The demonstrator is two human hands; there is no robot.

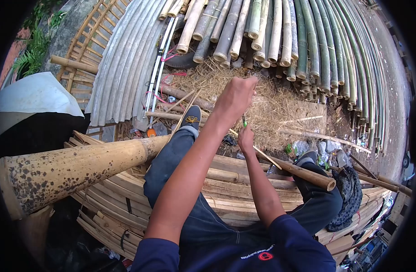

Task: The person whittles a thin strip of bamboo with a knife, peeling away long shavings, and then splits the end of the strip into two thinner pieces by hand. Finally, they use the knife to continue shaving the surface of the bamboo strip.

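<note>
My left hand [237, 96] is raised in front of me, closed in a fist with its knuckles up; what it grips is hidden. Below it and slightly to the right, my right hand [246, 138] is closed around a small tool with a green part [244, 123] and a dark, narrow end pointing up toward the left fist. A thin bamboo strip [267, 157] slants past the right hand, down toward my right leg. Under both hands lies ground strewn with straw and shavings [267, 118].
Stacked bamboo poles [262, 31] fill the back and right. A thick spotted bamboo pole [76, 170] juts in from the left. I sit over bundled bamboo slats [221, 197]. Corrugated sheets [126, 59] stand back left; a bamboo pole [303, 172] crosses by my right leg.
</note>
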